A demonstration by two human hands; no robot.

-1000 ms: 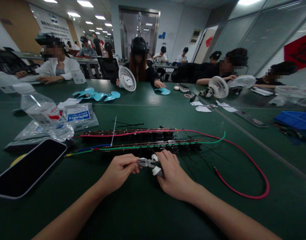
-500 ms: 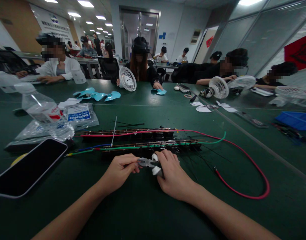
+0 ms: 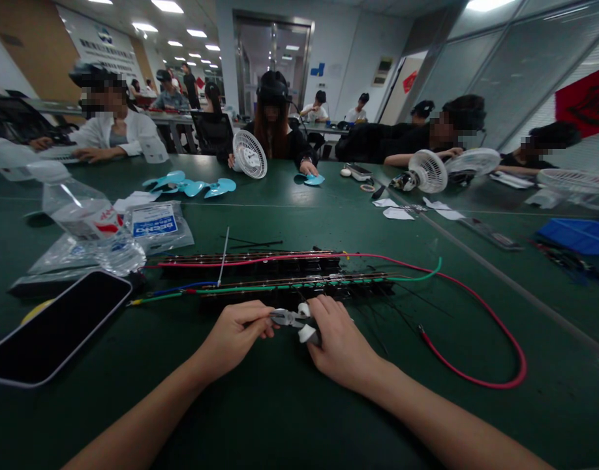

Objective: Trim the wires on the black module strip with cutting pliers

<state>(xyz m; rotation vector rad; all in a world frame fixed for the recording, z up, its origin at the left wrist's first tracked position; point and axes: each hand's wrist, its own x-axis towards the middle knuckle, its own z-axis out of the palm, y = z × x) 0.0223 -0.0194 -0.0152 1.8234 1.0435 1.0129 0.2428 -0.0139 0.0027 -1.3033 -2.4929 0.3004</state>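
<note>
My right hand (image 3: pixel 341 336) is closed round the grey-and-white handles of a pair of pliers (image 3: pixel 286 318), whose metal jaws point left. At the tip of those jaws, my left hand (image 3: pixel 241 329) is closed in a pinch; whatever is between its fingers is too small to make out. Just beyond both hands lie two long black terminal strips (image 3: pixel 294 290) with metal contacts. A green wire (image 3: pixel 417 281) runs along the nearer strip, and a red cable (image 3: pixel 495 313) crosses the farther one and loops to the right. One pale cable tie (image 3: pixel 224 256) sticks up from the nearer strip.
To the left are a phone (image 3: pixel 59 329), a plastic bottle (image 3: pixel 91 219) and a clear bag with a blue label (image 3: pixel 155 225). Blue fan blades (image 3: pixel 192 186) and white fans (image 3: pixel 250 155) lie across the table near other people. A blue tray (image 3: pixel 576 235) stands far right.
</note>
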